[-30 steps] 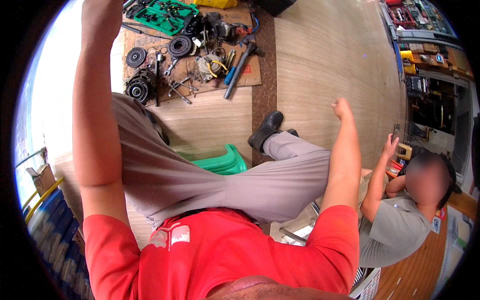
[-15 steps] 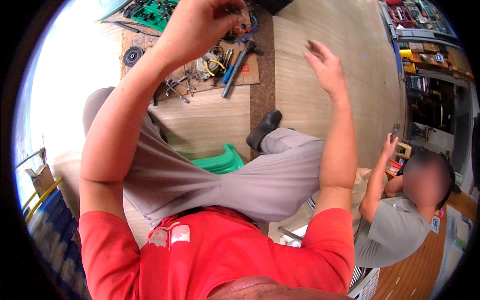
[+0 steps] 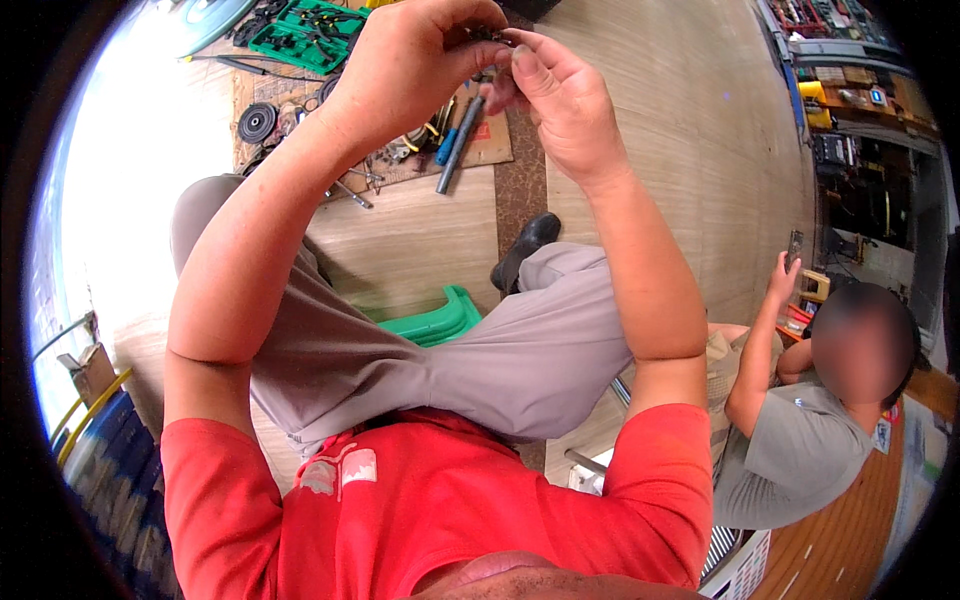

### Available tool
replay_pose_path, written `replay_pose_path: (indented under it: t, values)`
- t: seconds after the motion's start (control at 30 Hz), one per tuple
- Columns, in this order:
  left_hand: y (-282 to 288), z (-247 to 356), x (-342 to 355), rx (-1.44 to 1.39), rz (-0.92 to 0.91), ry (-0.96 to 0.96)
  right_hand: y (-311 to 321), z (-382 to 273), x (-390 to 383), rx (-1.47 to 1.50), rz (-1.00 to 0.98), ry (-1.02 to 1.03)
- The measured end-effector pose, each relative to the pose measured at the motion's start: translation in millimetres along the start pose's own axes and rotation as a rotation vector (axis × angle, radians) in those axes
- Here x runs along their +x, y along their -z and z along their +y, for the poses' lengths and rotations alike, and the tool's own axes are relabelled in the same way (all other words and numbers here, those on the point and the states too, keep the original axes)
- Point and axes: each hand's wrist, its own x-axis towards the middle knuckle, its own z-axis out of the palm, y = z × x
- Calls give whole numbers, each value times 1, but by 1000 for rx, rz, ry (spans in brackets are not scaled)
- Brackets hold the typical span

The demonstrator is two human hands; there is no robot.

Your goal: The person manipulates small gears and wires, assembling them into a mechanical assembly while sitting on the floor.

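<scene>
My left hand [image 3: 425, 50] is raised over the work spot, its fingers curled round a small dark part [image 3: 487, 34] that is mostly hidden. Meeting it from the right, my right hand [image 3: 578, 118] is closed, thumb and fingertips pinched at that part. Below them, on a sheet of cardboard [image 3: 490, 148], lie a hammer [image 3: 459, 148], partly covered by my hand, a blue-handled tool [image 3: 446, 148] and yellow-handled pliers [image 3: 418, 142]. A metal T-shaped tool [image 3: 350, 193] rests at the cardboard's near edge.
A black round wheel [image 3: 257, 122] and an open green tool case [image 3: 300, 38] lie to the left. Between my legs is a green plastic stool [image 3: 435, 318]. At the right sits a person in a grey shirt [image 3: 800, 455], holding up a phone-like thing [image 3: 795, 248].
My right hand has moved left and up to meet my left hand, and its spread fingers have closed at the small part. The view has shifted slightly.
</scene>
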Motion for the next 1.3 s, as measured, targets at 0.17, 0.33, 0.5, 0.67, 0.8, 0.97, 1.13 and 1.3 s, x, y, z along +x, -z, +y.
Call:
replay_pose_path:
  t: [0.17, 0.33, 0.5, 0.67, 0.8, 0.97, 1.13, 1.3]
  values:
    - [4, -4, 1, 72, -36, 5, 6, 0, 0, -309, 84, -33]
    - [7, -29, 0, 270, -215, -169, 5, -15, -3, -695, 66, 23]
    - [9, -24, -1, 283, -374, -137, 6, -27, -6, -771, -5, -16]
    - [12, -23, -3, 251, -443, -120, 12, -26, -5, -656, -74, -61]
    - [12, -23, -4, 211, -460, -116, 12, -28, -6, -544, -59, -123]
    - [9, -25, -4, 76, -452, -48, 16, -23, -3, -655, 9, -6]
    - [8, -25, -6, -23, -450, -46, 20, -21, -3, -697, 68, 29]
    - [9, -24, -5, -99, -446, -50, 24, -23, -2, -741, 100, 5]
